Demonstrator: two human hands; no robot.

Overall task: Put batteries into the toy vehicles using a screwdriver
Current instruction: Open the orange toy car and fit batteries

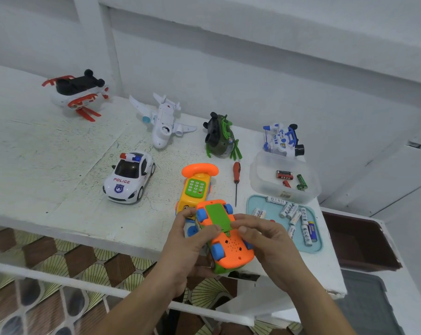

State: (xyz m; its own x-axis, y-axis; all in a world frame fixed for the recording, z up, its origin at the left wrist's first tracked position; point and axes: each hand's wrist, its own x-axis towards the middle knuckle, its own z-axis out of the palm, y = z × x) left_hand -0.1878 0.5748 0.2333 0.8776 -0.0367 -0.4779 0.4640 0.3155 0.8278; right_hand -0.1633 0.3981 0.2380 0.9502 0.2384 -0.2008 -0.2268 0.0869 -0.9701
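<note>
An orange toy car (231, 247) with blue wheels lies upside down over the table's front edge, its green battery cover (217, 217) facing up. My left hand (187, 245) grips its left side with the thumb on the cover's lower edge. My right hand (269, 245) holds the right side, thumb pressing near the cover. A red-handled screwdriver (236, 180) lies on the table behind the car. A light blue tray (254, 201) to the right holds several white batteries (294, 217).
A yellow phone toy (196, 187) sits just behind the car. A police car (129, 177), a white plane (162, 119), a green helicopter (220, 136), a blue-white helicopter (281, 140) and a red-white helicopter (76, 93) stand further back. A clear tub (260, 175) holds several used batteries.
</note>
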